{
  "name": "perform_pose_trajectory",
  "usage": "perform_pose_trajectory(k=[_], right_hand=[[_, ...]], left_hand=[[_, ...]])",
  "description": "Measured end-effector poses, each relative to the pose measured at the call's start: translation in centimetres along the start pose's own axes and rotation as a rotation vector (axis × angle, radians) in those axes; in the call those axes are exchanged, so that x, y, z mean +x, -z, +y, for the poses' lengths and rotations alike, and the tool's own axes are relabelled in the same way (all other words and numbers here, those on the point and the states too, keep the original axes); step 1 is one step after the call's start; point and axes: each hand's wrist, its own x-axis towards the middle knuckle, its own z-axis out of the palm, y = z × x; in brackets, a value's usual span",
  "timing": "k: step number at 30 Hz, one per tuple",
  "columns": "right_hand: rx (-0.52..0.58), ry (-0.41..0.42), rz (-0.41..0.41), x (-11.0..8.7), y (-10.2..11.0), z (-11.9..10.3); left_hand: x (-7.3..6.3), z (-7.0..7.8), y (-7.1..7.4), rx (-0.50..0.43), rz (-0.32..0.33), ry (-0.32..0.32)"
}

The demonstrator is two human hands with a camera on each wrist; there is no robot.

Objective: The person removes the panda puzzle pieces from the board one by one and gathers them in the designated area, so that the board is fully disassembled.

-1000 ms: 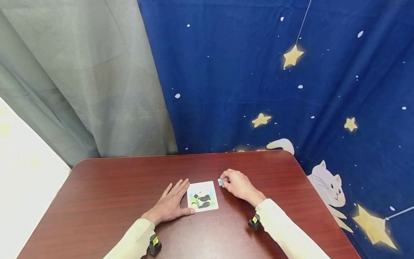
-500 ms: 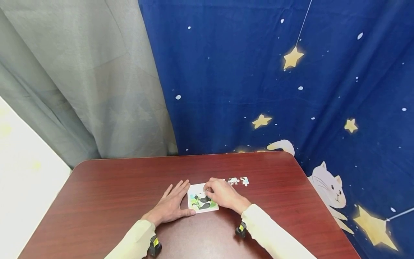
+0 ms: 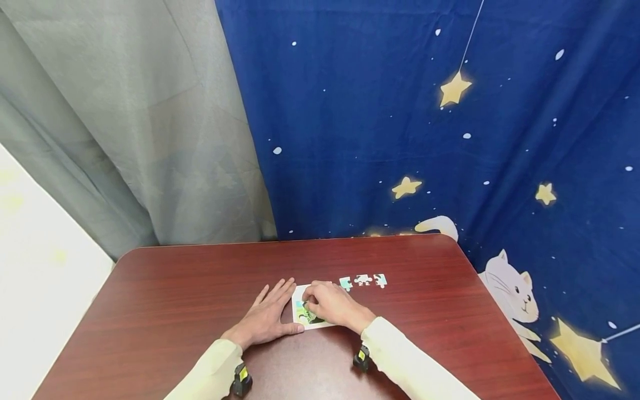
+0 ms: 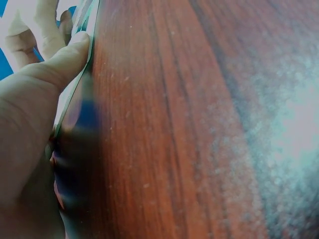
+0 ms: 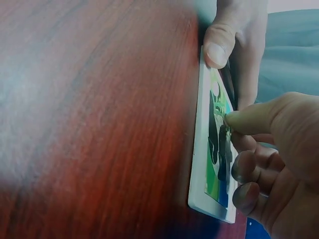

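With the left hand (image 3: pixel 265 320) spread and its thumb bracing the puzzle (image 5: pixel 212 167), left of three pieces (image 3: pixel 363 280), we see the right hand (image 3: pixel 334 304) curled over the puzzle, any pinch hidden, where firm bracing and gentle, level fingerwork should serve best.

The upper left is filled by a grey curtain (image 3: pixel 125 111); at upper right, a blue curtain (image 3: pixel 350 122) is printed with yellow stars (image 3: pixel 454 89) and, lower down, a pale cat (image 3: pixel 510 286).

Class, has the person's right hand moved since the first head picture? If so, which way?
Yes: the right hand has moved left, from beyond the right side of the panda board to over it.
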Motion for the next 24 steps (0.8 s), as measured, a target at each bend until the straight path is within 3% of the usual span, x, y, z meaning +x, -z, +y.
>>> perform_pose_trajectory(k=[14, 24], right_hand=[[0.067, -0.035, -0.097, 0.7, 0.3, -0.3], [0.11, -0.106, -0.172, 1.3, 0.7, -0.5]], left_hand=[[-0.1, -0.1, 0.0, -0.012, 0.022, -0.021], [-0.1, 0.0, 0.1, 0.007, 0.004, -0.012]])
